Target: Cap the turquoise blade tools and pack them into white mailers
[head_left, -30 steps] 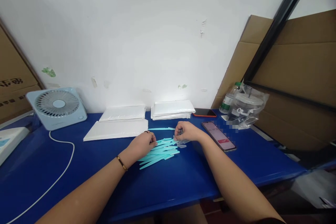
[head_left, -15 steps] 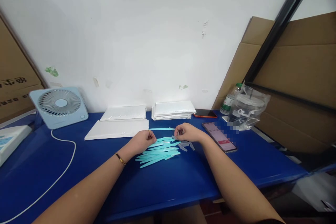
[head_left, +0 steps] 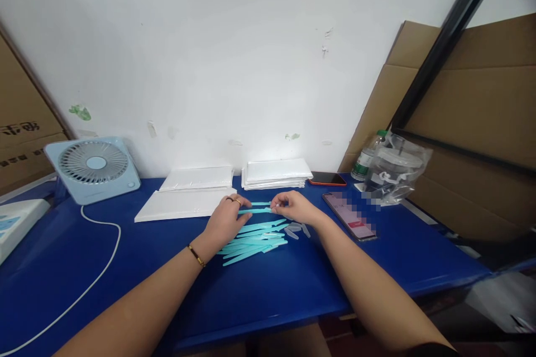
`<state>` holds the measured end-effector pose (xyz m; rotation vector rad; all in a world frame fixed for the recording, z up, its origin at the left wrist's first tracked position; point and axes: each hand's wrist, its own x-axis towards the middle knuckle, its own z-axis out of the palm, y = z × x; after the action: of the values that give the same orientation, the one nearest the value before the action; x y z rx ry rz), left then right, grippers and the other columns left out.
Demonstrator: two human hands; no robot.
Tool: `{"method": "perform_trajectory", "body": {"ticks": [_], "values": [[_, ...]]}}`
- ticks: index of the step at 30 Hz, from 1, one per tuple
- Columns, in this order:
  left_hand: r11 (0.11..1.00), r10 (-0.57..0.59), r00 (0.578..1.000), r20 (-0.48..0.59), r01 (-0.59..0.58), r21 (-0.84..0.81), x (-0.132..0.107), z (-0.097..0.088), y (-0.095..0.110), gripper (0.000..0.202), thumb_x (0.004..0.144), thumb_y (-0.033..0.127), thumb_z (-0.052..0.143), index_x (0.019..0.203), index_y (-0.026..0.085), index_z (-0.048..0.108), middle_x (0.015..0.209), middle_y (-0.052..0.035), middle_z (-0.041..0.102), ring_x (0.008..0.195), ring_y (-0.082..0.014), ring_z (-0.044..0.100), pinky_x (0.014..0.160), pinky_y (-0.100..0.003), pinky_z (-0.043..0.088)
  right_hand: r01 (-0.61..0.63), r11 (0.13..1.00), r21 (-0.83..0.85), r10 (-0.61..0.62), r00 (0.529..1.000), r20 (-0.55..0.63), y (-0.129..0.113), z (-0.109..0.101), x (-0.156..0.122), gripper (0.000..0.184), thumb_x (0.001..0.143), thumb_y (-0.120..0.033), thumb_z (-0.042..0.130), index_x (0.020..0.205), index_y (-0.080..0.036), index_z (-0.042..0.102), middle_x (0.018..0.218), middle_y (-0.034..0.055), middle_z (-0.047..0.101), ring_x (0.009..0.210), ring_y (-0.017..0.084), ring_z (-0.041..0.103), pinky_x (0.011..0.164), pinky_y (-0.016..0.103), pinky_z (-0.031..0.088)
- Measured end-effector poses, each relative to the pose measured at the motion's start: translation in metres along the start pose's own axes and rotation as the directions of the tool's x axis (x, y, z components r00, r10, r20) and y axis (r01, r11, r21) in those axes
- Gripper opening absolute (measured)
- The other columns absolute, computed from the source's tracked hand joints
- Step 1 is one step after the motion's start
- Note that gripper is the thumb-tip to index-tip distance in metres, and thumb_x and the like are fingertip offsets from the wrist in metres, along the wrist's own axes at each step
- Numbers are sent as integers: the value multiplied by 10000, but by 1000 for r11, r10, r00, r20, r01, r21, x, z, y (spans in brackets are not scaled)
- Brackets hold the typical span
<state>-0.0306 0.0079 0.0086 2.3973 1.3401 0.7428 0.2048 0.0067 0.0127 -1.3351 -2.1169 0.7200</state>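
L fingers (head_left: pixel 242 204) and R fingers (head_left: pixel 278 204) each pinch shut on one end of a single teal strip (head_left: pixel 256 210), held level between the two hands just above the table (head_left: pixel 272 290). Half a sec ago the left hand (head_left: pixel 224 218) was a loose fist resting on the pile, with no strip spanning the hands. The right hand (head_left: pixel 295 209) pinched something small and clear at that point. Now the L hand sits further back toward the wall, fingers stretched fwd, and both hands share the strip.

Below and in front of the strip lies the pile of teal strips (head_left: pixel 251 241), fanned out, approx. where it was. One loose strip (head_left: pixel 260 203) lies just behind the held one, close to both sets of fingertips. A few small clear pieces (head_left: pixel 295 230) lie at the pile's R edge, near the R wrist. There is a gold bracelet (head_left: pixel 196 255) on the L wrist.

Further out: a lit phone (head_left: pixel 349 216) is just beside the R forearm, with a dark phone (head_left: pixel 327 179) behind it. Flat white packs (head_left: pixel 184 205) lie near the L hand, and a white stack (head_left: pixel 276 172) sits at the wall. On the R are a bottle (head_left: pixel 365 159), a plastic bag (head_left: pixel 396 170) and cardboard (head_left: pixel 473 111). On the L are a small fan (head_left: pixel 92 167) and its white cable (head_left: pixel 96 273).
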Motion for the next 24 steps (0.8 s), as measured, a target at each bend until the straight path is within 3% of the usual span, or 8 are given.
{"method": "perform_trajectory", "body": {"ticks": [2, 5, 7, 10, 16, 24], "values": [[997, 34, 999, -30, -32, 64, -1, -2, 1, 282, 734, 375, 588, 973, 225, 600, 1014, -50, 582, 963, -228, 524, 785, -317, 418, -72, 996, -58, 67, 995, -78, 8, -3, 2, 197, 732, -309, 599, 829, -166, 693, 674, 7, 635, 607, 111, 536, 571, 210, 392], [997, 43, 990, 133, -52, 62, -4, -3, 0, 235, 713, 410, 601, 866, 233, 626, 933, -35, 596, 888, -211, 552, 732, -295, 424, -142, 979, -146, 124, 984, -125, 16, -13, 0, 183, 721, -285, 595, 805, -166, 706, 640, 3, 632, 569, 103, 522, 539, 206, 368], [999, 10, 968, 252, -20, 40, -5, -2, -3, 200, 727, 413, 574, 784, 228, 629, 848, -21, 614, 802, -189, 569, 667, -274, 417, -155, 972, -175, 141, 986, -88, 18, -20, -4, 172, 705, -281, 603, 770, -165, 711, 641, 5, 638, 566, 102, 523, 526, 203, 360], [998, -55, 937, 346, 54, 14, -5, 2, -5, 212, 746, 413, 535, 728, 217, 615, 736, -7, 626, 671, -162, 563, 565, -255, 379, -149, 965, -216, 159, 987, 32, 18, -24, -9, 148, 624, -293, 681, 706, -172, 709, 661, 4, 657, 609, 117, 554, 533, 200, 367], [990, -77, 958, 278, 106, -89, -2, 2, -9, 264, 768, 449, 500, 762, 203, 597, 707, -8, 623, 635, -157, 553, 528, -245, 352, -125, 962, -242, 158, 980, 124, 17, -19, -10, 107, 624, -262, 682, 672, -167, 680, 646, 3, 642, 591, 119, 548, 513, 206, 364], [987, -74, 968, 241, 106, -122, -1, 2, -13, 294, 774, 479, 501, 785, 202, 596, 669, 0, 602, 602, -148, 527, 518, -243, 339, -34, 999, 25, 32, 997, 72, 1, -16, -9, 204, 718, -328, 631, 810, -147, 660, 714, 17, 639, 636, 116, 556, 569, 210, 415]]}}
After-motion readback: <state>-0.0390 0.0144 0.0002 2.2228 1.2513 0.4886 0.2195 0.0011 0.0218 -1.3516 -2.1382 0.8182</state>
